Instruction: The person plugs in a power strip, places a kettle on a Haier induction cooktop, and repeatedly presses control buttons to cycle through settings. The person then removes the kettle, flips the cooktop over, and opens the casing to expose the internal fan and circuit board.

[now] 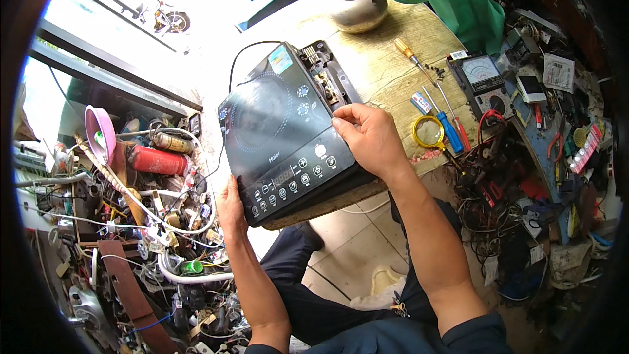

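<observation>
The black glass top panel (259, 124) of an induction cooker lies askew over its base, tilted, with a printed ring and touch symbols on its face. Along the right side the base (334, 82) shows, with circuit parts exposed. My left hand (230, 206) is closed on the panel's near left edge, its fingertips partly hidden. With thumb and fingers, my right hand (367, 137) grips the panel's right edge. Right of that hand lie a yellow-rimmed magnifier (429, 132), a blue-handled screwdriver (449, 132) and a red-handled screwdriver (461, 134).
A metal kettle (357, 10) stands at the table's far side, beside a green bag (458, 6). An amber-handled screwdriver (407, 51) lies near small screws (434, 71). An analog multimeter (483, 82) sits right. Piled scrap with a red cylinder (157, 160) fills the left.
</observation>
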### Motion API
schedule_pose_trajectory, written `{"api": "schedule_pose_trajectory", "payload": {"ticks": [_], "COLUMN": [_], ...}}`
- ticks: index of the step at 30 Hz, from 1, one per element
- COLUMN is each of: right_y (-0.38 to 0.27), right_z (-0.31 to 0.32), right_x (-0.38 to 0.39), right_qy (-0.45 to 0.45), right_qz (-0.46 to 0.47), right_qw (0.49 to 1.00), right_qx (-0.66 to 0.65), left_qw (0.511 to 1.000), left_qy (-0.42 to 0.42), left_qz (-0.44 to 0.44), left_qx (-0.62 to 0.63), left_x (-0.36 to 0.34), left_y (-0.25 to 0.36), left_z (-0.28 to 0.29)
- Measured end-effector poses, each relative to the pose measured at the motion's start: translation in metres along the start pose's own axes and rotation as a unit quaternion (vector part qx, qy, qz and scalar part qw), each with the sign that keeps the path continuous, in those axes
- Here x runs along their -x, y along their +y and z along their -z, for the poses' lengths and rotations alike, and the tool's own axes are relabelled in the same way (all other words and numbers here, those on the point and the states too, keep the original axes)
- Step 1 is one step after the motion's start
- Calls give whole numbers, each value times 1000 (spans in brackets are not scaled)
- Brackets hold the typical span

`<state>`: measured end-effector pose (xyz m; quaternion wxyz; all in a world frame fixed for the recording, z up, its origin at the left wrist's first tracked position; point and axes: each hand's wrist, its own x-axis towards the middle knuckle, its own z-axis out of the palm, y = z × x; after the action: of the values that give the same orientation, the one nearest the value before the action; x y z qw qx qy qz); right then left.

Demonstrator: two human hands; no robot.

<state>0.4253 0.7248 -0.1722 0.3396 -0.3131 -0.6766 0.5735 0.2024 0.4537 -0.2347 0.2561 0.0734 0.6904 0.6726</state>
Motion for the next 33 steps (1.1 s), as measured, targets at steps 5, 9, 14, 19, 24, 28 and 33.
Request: {"api": "schedule_pose_trajectory", "payload": {"ticks": [5, 9, 14, 19, 24, 28, 33], "right_y": [-1, 0, -1, -8, -3, 2, 1], "right_z": [4, 3, 3, 4, 2, 0, 2], "right_x": [-1, -1, -1, -1, -2, -1, -3], "right_qy": [-6, -7, -22, -33, -27, 8, 15], "right_qz": [-2, -2, -29, -48, -54, 0, -8], "right_qw": [1000, 1000, 999, 998, 998, 997, 995], "right_qx": [12, 9, 8, 23, 35, 72, 96], "left_qw": [1000, 999, 998, 995, 997, 996, 999], "left_qy": [1, 13, 27, 31, -11, -10, -22], "left_qz": [10, 27, 45, 29, 7, -10, -3], "left_qx": [-4, -21, -29, -93, -80, -84, -29], "left_x": [-3, -4, -3, -7, -6, -4, -2], "left_y": [3, 9, 18, 20, 14, 15, 12], "left_z": [-5, -8, -17, -16, -12, -16, -17]}}
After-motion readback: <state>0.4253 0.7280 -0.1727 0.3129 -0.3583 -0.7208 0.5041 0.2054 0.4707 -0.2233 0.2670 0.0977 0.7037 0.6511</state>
